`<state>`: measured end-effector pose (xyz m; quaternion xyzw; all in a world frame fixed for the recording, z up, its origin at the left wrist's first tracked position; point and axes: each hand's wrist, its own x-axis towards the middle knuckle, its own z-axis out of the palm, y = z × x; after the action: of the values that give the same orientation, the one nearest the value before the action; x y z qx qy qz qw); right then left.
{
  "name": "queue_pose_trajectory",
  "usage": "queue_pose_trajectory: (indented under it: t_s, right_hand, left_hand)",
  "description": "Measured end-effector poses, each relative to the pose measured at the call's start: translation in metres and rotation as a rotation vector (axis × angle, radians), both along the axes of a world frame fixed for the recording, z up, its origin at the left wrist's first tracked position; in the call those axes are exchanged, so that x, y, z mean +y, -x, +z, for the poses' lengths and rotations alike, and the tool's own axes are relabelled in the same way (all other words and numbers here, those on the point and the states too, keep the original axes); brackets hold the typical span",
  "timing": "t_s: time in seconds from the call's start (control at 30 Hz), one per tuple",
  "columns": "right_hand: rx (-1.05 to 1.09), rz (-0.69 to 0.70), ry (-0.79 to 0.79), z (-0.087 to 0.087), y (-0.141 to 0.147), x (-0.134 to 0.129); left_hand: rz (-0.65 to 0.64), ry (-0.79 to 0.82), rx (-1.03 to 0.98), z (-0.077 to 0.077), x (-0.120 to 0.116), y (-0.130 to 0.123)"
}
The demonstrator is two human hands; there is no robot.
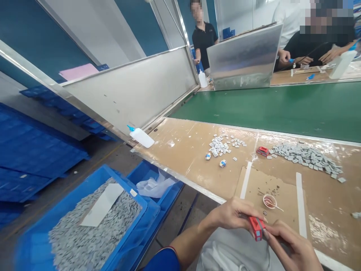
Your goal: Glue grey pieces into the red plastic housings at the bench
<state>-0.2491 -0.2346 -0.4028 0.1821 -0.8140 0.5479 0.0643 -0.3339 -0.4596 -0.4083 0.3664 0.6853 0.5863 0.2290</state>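
Observation:
My left hand (236,211) grips a small red toy vehicle (257,228) from its left side, just above my lap. It has grey and light-blue parts, and my fingers cover some of it. On the other side, the fingertips of my right hand (291,241) are closed against the same toy. Just beyond my hands a small round cup (266,198) holds reddish stuff and a thin white stick. It stands on a cardboard sheet (261,178) taped to the table. Farther back, another red toy vehicle (263,151) lies beside a heap of small grey pieces (307,156).
A smaller heap of grey pieces (220,145) lies left, near two small white-and-blue parts. A white squeeze bottle (142,137) lies at the table's left edge. Below left, a blue bin (36,233) holds many grey pieces. Other people sit or stand beyond the green belt (270,107).

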Motion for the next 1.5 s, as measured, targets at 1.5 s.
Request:
queue_pose_trajectory:
  t_s: [1.5]
  right_hand:
    - [0.032,0.066,0.007,0.045,-0.006,-0.020]
  left_hand:
    - [-0.097,0.008,0.490,0.034,-0.023,0.003]
